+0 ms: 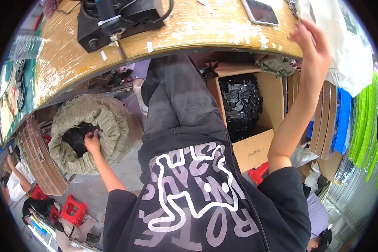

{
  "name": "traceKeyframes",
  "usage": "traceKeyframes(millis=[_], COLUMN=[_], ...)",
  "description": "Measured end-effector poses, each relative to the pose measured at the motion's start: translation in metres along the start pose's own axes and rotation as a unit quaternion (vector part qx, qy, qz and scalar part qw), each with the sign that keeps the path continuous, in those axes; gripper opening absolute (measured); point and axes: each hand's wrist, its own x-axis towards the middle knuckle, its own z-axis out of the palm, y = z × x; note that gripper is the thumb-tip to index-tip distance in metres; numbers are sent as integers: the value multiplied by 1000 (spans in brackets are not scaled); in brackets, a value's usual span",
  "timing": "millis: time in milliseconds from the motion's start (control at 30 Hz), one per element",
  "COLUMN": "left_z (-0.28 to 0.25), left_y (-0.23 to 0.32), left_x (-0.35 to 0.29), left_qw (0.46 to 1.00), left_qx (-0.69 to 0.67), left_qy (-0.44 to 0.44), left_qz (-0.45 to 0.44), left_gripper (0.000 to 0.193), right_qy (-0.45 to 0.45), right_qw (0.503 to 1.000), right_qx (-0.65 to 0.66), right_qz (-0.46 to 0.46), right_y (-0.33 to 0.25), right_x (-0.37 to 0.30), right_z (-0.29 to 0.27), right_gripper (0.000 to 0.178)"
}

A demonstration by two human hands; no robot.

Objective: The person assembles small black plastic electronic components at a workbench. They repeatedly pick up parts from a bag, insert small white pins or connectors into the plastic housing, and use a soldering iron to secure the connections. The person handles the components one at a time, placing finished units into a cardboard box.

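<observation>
My left hand [92, 142] is at the mouth of a rolled-down woven sack [113, 115] on the left, its fingers curled by the dark contents [77, 140]. Whether something small lies in those fingers is hidden. Stretched far forward to the right, my right hand [316, 42] is over the table's edge beside a white plastic bag [336, 38]. Its fingertips are pinched together at a small dark bit too blurred to name. Below that arm, an open cardboard box [269, 101] contains many small black plastic pieces [241, 105].
On the film-wrapped table [206, 31] stand a black device [134, 27] with a blue-handled tool [107, 14] and a phone [260, 12]. Bright green strips [365, 122] and blue bins [343, 119] line the right. Red stools [73, 210] and other people are behind on the left.
</observation>
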Motion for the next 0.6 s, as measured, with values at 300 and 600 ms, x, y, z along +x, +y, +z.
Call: traceKeyframes(millis=[300, 600], left_z=[-66, -117], left_y=[42, 191], left_x=[-1, -58], left_qw=[962, 763], left_qx=[-209, -642], left_qy=[175, 77], left_qz=[9, -7], left_gripper=[38, 17], right_qy=[-22, -129], right_qw=[986, 953], right_qx=[105, 229], right_qz=[125, 153], right_y=[30, 19], right_x=[-89, -124], right_z=[15, 63], right_gripper=[20, 10])
